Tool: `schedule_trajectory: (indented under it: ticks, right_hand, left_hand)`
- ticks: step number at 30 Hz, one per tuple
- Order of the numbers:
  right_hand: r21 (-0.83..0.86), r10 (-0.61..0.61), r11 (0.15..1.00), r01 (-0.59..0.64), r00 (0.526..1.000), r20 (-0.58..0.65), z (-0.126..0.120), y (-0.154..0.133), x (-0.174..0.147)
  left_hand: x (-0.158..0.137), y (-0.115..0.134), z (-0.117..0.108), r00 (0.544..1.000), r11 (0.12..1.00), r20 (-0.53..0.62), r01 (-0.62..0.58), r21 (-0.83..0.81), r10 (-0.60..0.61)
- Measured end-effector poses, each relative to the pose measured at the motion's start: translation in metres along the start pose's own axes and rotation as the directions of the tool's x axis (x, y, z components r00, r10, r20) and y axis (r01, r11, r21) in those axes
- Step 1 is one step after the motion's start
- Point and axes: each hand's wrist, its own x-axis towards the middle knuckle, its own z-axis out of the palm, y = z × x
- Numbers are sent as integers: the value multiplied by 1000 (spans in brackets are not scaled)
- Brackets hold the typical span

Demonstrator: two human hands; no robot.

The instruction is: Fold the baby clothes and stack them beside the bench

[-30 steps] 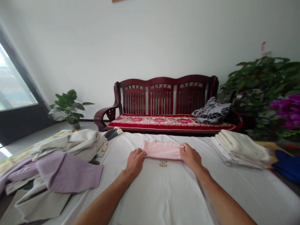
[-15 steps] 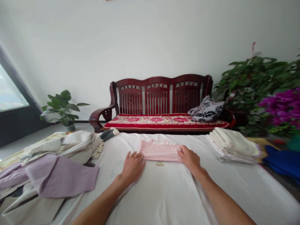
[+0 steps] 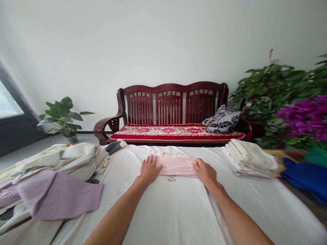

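Note:
A white shirt (image 3: 176, 207) with a small gold print lies spread flat in front of me. Across its upper part runs a pink sleeve (image 3: 176, 166), laid sideways just above the print. My left hand (image 3: 150, 170) rests flat on the sleeve's left end, fingers stretched out. At the other end, my right hand (image 3: 205, 172) pinches the pink cloth between thumb and fingers. Behind the sleeve a bit of the neckline (image 3: 171, 154) shows.
Unfolded clothes, with a lilac garment (image 3: 58, 197) on top, heap up at left. A folded stack (image 3: 249, 156) sits at right on the white sheet (image 3: 255, 200), near a blue cloth (image 3: 304, 177). Beyond stand a wooden bench (image 3: 168, 105) and plants.
My left hand has slid inward and up onto the sleeve's left end. My right hand keeps its pinch in nearly the same place. The view has turned slightly to the right.

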Motion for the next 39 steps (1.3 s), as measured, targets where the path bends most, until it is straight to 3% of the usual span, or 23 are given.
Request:
schedule_trajectory:
  ticks: [2, 4, 7, 10, 12, 15, 21, 26, 29, 32, 35, 37, 39]
  right_hand:
    - [5, -2, 1000, 2, 1000, -30, -5, -1, -2]
    - [-7, -63, 998, 63, 988, -138, -10, -7, -6]
    - [-48, -285, 958, 281, 929, -235, -13, -31, -18]
    - [-47, -525, 850, 524, 838, -151, -3, -61, -31]
    - [-23, -573, 820, 573, 819, -40, 9, -72, -35]
    - [-12, -531, 846, 534, 843, 82, 24, -65, -30]
    - [-105, -459, 877, 469, 882, 105, 25, -13, -8]
    - [-131, -364, 917, 377, 924, 119, 18, 6, -6]
    - [-161, -281, 943, 291, 956, 83, 14, 15, -11]
    - [-185, -263, 950, 253, 964, -34, 5, 30, -23]
    - [-136, -386, 920, 368, 911, -143, -5, 46, -42]
    - [-69, -511, 859, 507, 842, -170, -10, 57, -58]
    - [-17, -635, 766, 643, 752, -177, -13, 65, -75]
  left_hand:
    - [0, -3, 0, 1000, 1000, -2, 20, 15, -20]
    - [1, 0, -4, 999, 1000, -35, 18, 23, -17]
    - [4, 12, -10, 992, 999, -111, -51, -1, 51]
    - [9, 22, -7, 988, 993, -107, -116, -29, 113]
    - [11, 21, 0, 990, 992, -73, -126, -22, 124]
    - [13, 13, 9, 993, 994, -34, -112, -3, 112]
    - [12, -1, 8, 998, 998, 1, -65, -2, 65]
    - [3, -6, -2, 997, 997, 27, -72, 7, 72]
    - [-11, -19, -7, 997, 998, 32, -68, -13, 68]
    - [-31, -44, -10, 994, 988, -22, -113, -107, 111]
    - [-59, -70, -19, 969, 956, -158, -218, -195, 189]
    - [-84, -84, -29, 934, 925, -218, -327, -193, 284]
    - [-110, -92, -41, 886, 878, -207, -450, -164, 415]
